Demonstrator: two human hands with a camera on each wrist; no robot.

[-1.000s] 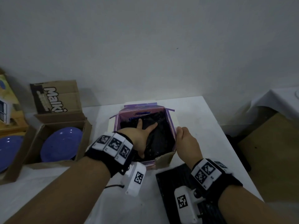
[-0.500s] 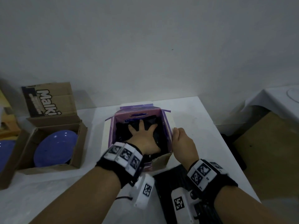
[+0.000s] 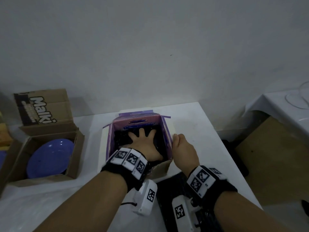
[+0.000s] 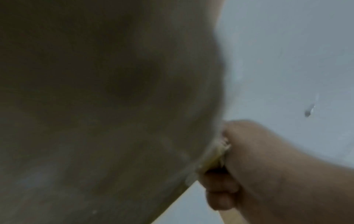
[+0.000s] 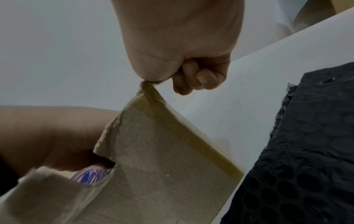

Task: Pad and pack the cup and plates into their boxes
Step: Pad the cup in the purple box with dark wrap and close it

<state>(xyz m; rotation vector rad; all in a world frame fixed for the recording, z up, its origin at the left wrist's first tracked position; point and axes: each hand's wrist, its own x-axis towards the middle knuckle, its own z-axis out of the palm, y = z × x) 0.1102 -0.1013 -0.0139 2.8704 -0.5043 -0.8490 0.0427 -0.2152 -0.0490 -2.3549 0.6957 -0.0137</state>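
Left hand [image 3: 145, 144] flat, fingers spread, pressing black bubble-wrap padding [image 3: 120, 139] down inside purple-lined cardboard box [image 3: 164, 131] mid-table. Right hand [image 3: 183, 149] clenched on box's right wall corner, steadying. Blue round plate [image 3: 50, 158] sits in brown open carton [image 3: 73, 154] at left, unpadded on top, flaps up. Spare black bubble-wrap sheet [image 5: 306, 151] lies near front edge of white table [image 3: 192, 124]. Judging: padding stage, closing left. Cup not visible; possibly under padding, cannot tell. Left wrist view mostly blocked, blurred.
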